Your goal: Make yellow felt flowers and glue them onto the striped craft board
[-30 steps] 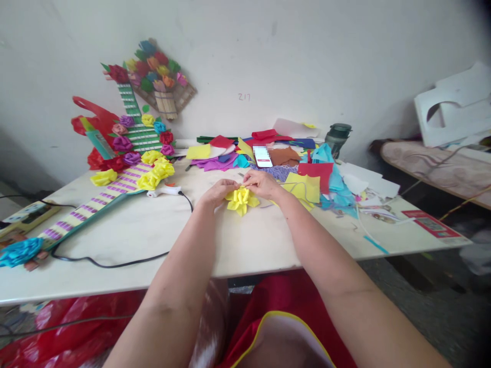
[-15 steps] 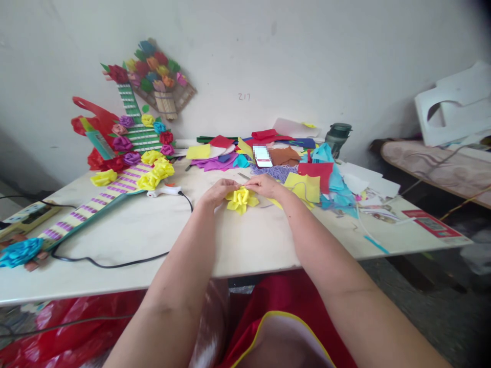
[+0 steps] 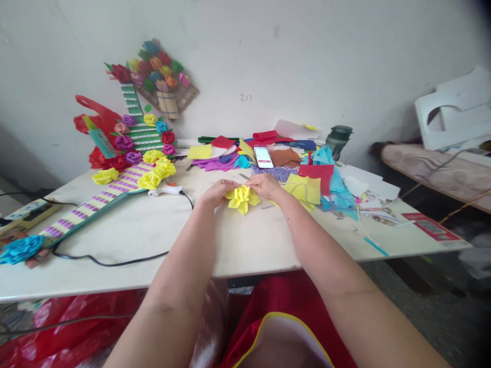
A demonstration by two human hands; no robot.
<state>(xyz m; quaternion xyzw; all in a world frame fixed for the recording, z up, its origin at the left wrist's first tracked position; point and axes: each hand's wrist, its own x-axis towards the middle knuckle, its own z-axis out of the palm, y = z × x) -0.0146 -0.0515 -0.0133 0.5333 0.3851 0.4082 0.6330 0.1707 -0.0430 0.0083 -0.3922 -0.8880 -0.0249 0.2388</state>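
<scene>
In a single view, the table [image 3: 132, 230] is seen from its near side by a head-worn camera, faced forward and down; the forearms [image 3: 183, 250] are framed close, the hands [image 3: 219, 193] farther off near centre, the wall [image 3: 314, 61] beyond.

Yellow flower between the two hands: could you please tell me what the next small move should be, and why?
I would probably have the right hand gently pinch the far edge of the yellow flower while the left hand steadies it, since both hands' fingers are at that edge and its near petals are already spread.
</scene>
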